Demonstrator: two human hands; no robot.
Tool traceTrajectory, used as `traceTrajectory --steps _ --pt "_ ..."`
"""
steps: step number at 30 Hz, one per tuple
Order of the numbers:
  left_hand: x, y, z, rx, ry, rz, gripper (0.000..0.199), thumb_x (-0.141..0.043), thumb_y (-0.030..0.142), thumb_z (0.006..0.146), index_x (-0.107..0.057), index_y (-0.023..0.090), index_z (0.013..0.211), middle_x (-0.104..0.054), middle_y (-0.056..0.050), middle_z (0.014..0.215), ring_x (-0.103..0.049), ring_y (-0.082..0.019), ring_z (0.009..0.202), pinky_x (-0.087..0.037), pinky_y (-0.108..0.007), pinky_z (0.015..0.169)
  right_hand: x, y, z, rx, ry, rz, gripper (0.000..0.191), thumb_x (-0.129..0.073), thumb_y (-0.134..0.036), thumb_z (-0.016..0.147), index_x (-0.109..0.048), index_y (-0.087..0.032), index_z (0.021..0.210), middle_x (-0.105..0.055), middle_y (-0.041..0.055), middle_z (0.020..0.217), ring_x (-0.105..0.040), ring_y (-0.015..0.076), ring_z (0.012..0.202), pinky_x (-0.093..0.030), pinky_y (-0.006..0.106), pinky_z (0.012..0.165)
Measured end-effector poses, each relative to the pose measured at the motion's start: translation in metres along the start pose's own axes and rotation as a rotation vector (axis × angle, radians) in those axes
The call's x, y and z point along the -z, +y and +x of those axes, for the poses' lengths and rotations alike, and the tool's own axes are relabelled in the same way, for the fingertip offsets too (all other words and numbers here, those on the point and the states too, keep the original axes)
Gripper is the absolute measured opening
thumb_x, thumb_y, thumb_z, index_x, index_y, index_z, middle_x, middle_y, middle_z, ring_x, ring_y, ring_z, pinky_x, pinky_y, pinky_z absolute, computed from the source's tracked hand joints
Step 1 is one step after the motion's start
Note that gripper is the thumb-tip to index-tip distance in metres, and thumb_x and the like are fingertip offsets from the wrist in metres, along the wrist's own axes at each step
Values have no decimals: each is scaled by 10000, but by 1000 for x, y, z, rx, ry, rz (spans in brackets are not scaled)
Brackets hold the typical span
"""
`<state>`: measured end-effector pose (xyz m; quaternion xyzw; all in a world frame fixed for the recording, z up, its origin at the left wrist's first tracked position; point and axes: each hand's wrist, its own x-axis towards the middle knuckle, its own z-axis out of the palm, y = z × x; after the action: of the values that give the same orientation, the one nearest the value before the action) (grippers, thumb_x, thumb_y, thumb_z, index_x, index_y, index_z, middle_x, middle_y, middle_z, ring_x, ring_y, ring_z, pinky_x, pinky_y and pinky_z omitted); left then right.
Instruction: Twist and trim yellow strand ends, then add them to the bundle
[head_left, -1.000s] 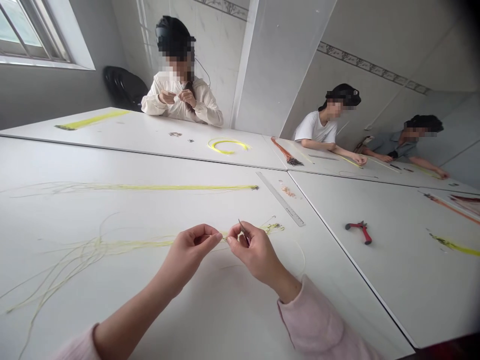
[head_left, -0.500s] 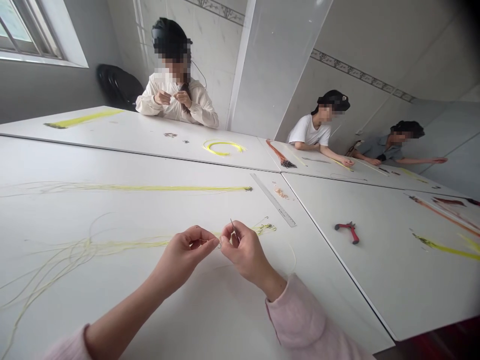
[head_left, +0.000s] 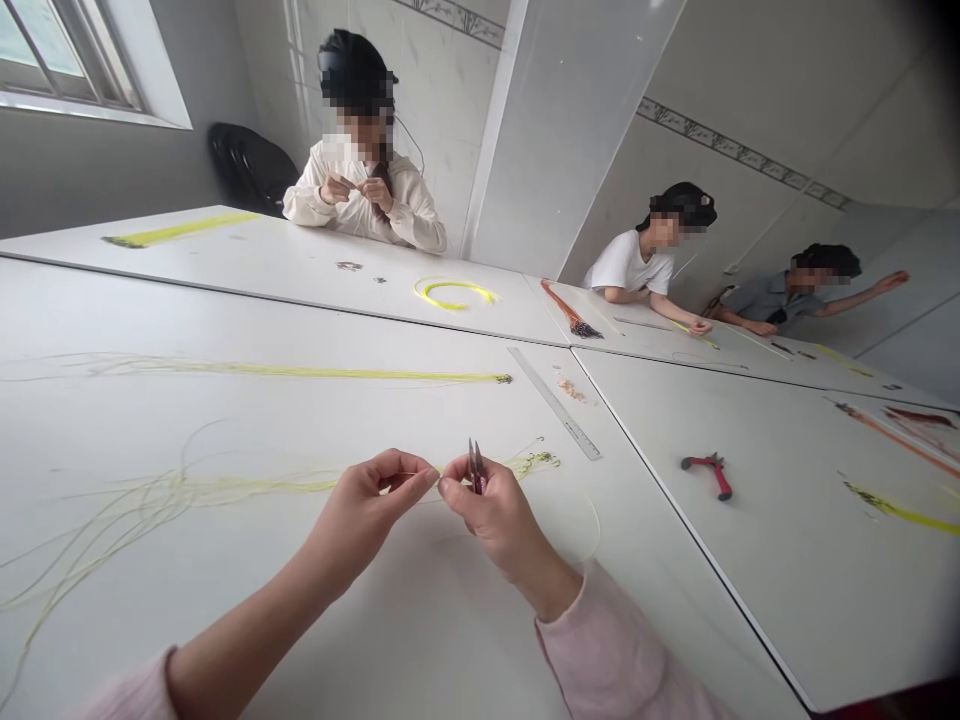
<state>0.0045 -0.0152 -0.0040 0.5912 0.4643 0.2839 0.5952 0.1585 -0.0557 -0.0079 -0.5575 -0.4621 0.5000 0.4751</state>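
My left hand (head_left: 390, 490) is closed in a pinch on a thin yellow fishing line, close to my right fingertips. My right hand (head_left: 484, 505) has small scissors (head_left: 477, 468) tucked in it, their pointed blades sticking up above the fingers. Its thumb and forefinger are also pinched together against the line; whatever tiny part lies between the fingertips is hidden. Behind and under both hands a bundle of yellow lines (head_left: 277, 488) lies on the table, with fish hooks (head_left: 544, 459) at its right end. The loose ends fan out to the left.
Beyond lies a second yellow bundle (head_left: 375, 374), near a clear ruler (head_left: 555, 403) and a small pile of orange-tan bits (head_left: 571, 389). Red-handled pliers (head_left: 709, 474) rest on the right-hand table. Three co-workers sit across the tables, among more yellow and orange bundles.
The scissors in my right hand have turned so both blades now show, slightly apart. My hands stay together at the line. The far-right co-worker's arm has risen. The view has shifted slightly.
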Motion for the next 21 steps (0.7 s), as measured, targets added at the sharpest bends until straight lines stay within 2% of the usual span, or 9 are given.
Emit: traceTrajectory --steps 7,15,21 --pt "-2 1 0 -14 -55 -99 279 -617 511 755 -666 252 848 -676 -23 910 -554 -214 938 -367 -332 833 0 -1 1 2 21 11 195 -610 -313 768 -493 -173 699 -354 -67 550 -270 62 482 -219 211 441" --pt "-3 4 -3 19 -46 -144 261 -610 506 761 -631 250 708 -640 17 775 -535 -169 804 -369 -279 711 -6 -1 -3 39 41 -39 234 -609 -369 778 -509 -169 710 -384 -55 571 -310 79 521 -276 224 484" --pt "-1 2 -2 29 -77 -181 242 -612 488 772 -623 252 718 -632 26 781 -510 -148 807 -347 -254 690 -11 1 -5 104 61 -114 215 -579 -361 803 -513 -173 723 -420 -44 626 -306 79 535 -296 227 507"
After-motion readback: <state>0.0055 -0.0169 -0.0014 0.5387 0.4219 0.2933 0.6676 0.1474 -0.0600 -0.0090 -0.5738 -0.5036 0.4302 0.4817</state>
